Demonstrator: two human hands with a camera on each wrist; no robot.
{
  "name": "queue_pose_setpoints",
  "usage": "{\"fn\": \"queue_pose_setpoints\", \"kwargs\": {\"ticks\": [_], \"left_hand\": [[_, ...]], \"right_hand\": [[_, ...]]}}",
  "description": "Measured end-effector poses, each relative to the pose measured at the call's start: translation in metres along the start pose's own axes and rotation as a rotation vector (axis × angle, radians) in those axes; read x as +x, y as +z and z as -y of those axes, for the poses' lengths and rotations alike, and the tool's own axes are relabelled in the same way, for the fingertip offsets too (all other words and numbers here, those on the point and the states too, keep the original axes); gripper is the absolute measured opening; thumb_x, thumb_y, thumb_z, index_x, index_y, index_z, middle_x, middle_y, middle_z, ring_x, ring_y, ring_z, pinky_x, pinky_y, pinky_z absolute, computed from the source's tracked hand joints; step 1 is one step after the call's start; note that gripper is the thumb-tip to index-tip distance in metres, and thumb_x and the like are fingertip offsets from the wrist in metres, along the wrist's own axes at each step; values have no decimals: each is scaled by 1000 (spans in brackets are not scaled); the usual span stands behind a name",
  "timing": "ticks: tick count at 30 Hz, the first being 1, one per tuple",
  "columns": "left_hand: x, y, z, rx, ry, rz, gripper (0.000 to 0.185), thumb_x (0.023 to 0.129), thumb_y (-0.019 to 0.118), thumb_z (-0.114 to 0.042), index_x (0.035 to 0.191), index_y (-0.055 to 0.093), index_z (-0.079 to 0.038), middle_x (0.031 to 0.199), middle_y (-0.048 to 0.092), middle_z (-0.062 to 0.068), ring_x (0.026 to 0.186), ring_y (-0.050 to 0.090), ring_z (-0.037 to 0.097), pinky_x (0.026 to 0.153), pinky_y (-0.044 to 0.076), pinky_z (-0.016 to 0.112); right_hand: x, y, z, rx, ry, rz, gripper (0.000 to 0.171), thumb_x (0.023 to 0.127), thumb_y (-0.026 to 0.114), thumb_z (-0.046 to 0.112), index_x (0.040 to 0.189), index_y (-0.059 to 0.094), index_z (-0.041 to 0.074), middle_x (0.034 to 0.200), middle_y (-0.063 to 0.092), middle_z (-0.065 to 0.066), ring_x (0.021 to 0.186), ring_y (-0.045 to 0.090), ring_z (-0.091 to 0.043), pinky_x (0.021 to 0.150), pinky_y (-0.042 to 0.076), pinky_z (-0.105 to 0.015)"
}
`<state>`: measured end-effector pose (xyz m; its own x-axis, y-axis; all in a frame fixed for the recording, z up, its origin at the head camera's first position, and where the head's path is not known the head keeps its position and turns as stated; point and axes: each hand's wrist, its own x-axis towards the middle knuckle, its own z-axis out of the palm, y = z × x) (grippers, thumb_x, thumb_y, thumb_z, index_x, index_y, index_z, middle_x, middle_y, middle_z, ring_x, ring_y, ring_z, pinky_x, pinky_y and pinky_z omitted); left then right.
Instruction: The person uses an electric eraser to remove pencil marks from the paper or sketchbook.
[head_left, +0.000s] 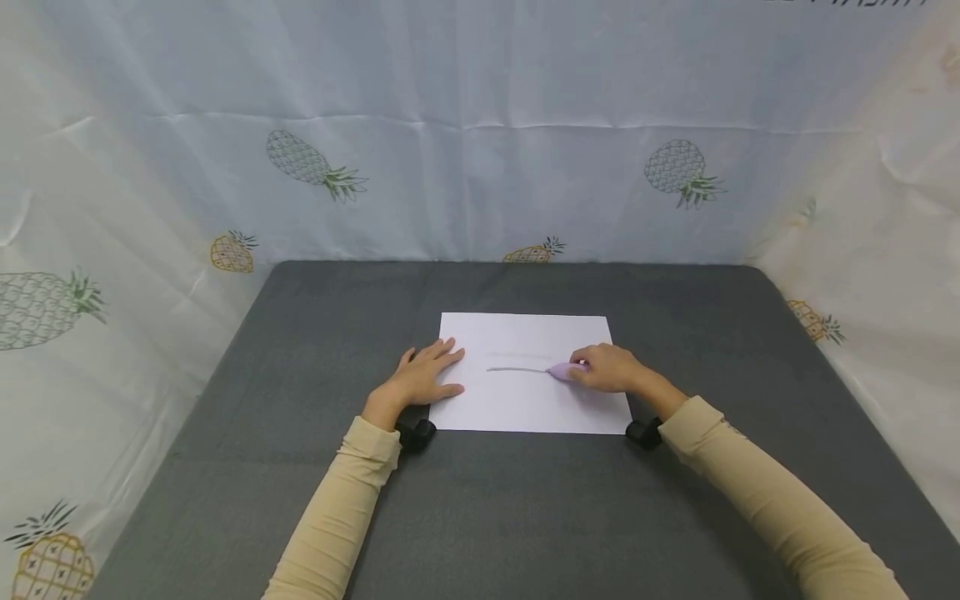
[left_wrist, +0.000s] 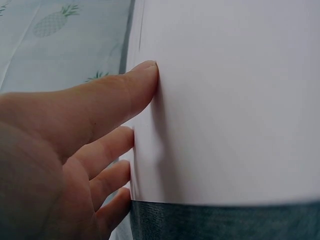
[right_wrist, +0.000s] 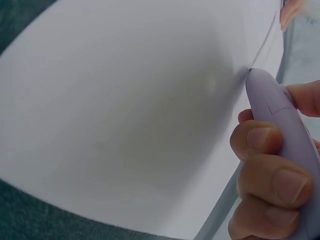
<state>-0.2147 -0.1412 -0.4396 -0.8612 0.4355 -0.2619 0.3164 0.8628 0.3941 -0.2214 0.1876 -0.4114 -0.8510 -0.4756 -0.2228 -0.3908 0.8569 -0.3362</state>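
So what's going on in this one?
A person sits at a grey table with a white sheet in front of them. The left hand lies flat on the sheet's left edge, fingers straight. The right hand grips a lilac pen, tip on the paper at the end of a thin grey line running across the sheet.

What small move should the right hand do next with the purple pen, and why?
Probably the right hand should draw the purple pen a little further right. Its tip touches the white paper at the end of a thin line, and the left hand presses the sheet flat.
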Motion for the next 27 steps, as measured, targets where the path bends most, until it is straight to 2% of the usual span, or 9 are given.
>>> {"fn": "queue_pose_setpoints", "kwargs": {"ticks": [27], "left_hand": [[2,1,0,12,19,-9,68,94,57,-40,152,31,-16,164,19,9,153,16,30,120,8,63]], "right_hand": [[-1,-2,0,-20,-21,16,29,91,57,25,106,70,4,98,72,-13,77,54,-19,67,42,-30]]}}
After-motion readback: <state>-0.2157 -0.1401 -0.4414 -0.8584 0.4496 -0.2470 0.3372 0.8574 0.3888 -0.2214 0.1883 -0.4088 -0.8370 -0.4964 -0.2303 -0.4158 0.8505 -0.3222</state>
